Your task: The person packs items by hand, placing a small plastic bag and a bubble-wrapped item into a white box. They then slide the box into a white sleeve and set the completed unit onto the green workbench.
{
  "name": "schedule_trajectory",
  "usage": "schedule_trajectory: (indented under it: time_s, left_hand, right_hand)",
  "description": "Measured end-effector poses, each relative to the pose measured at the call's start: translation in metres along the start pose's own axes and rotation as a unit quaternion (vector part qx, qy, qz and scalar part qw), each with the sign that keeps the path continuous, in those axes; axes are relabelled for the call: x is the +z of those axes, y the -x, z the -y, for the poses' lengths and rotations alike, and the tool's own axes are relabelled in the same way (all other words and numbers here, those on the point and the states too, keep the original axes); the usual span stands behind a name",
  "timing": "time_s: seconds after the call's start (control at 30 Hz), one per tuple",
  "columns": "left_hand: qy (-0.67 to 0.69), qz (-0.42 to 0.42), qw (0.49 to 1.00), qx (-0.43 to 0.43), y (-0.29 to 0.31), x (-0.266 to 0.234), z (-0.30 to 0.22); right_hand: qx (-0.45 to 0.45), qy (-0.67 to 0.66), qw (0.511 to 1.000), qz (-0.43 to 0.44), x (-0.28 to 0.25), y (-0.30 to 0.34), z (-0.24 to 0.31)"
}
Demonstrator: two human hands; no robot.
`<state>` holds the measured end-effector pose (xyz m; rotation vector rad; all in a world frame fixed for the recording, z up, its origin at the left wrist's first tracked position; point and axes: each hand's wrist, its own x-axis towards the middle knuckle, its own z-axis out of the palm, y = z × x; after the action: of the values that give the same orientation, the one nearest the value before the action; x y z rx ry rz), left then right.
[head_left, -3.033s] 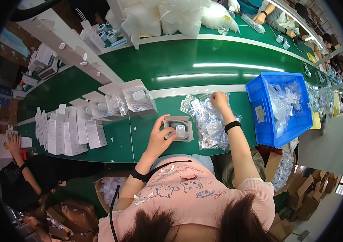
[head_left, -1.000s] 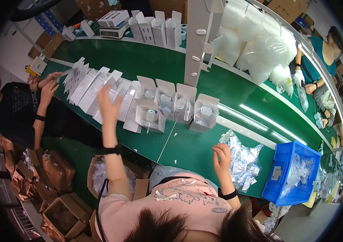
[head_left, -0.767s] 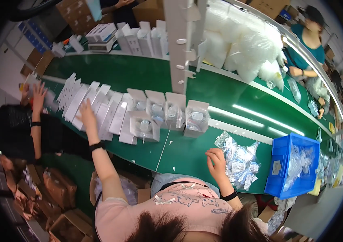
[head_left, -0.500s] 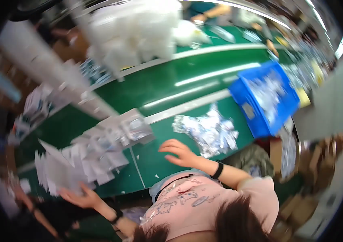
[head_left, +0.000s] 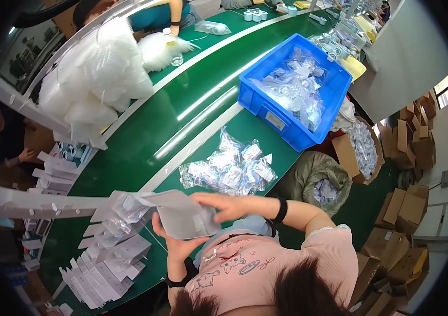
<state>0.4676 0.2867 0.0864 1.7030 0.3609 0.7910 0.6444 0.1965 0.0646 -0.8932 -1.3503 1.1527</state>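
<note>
A white open-topped cardboard box (head_left: pixel 174 215) is up in front of my body, tilted, with its flap raised. My left hand (head_left: pixel 179 242) grips it from below and the left, thumb up along its side. At the box's upper right edge, my right hand (head_left: pixel 224 206) is closed with bent fingers on the wall; part of its fingertips is hidden. Just beyond lies a pile of small clear packets (head_left: pixel 229 167) with pale blue and white contents, on the green table. To the left, a row of white boxes (head_left: pixel 105 263) stands close together, some holding bagged items.
A blue bin (head_left: pixel 274 129) of clear packets stands at the right end of the table. A green conveyor belt (head_left: pixel 192 113) runs behind. Bubble-wrap bags (head_left: pixel 95 73) are stacked at far left. Cartons (head_left: pixel 406 210) and an olive sack (head_left: pixel 308 179) lie right; other people work across.
Both hands have come together at a white box, which my left hand has lifted from beside the row. My right hand was empty above the table. The view has also shifted.
</note>
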Motion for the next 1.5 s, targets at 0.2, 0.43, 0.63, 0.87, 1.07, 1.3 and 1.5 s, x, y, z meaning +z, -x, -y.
schedule_trajectory:
  time_s: [0.2,0.43,0.63,0.87,1.07,1.3,1.5]
  left_hand:
    - [-0.123,0.064,0.99,0.008,-0.024,0.019,0.029]
    - [-0.196,0.012,0.98,-0.041,-0.031,0.022,0.065]
    - [-0.204,-0.017,0.974,-0.094,-0.02,0.022,0.095]
    - [-0.217,-0.041,0.975,0.009,-0.031,0.038,0.087]
    - [-0.11,-0.06,0.991,0.053,-0.021,0.048,0.1]
    - [-0.332,0.063,0.941,-0.004,0.003,0.05,0.103]
    - [-0.142,-0.141,0.98,0.008,0.016,0.022,0.135]
  right_hand:
    - [0.176,0.517,0.679,-0.49,-0.182,0.086,0.057]
    - [0.412,0.665,0.583,-0.222,-0.28,0.187,0.017]
    - [0.264,0.629,0.633,-0.366,-0.279,0.207,0.032]
    - [0.008,0.535,0.614,-0.581,-0.133,0.097,0.155]
    - [-0.025,0.314,0.772,-0.552,-0.044,-0.005,0.097]
    - [-0.002,0.599,0.718,-0.355,0.003,-0.045,0.022]
    - [-0.105,0.445,0.842,-0.285,-0.043,0.012,0.019]
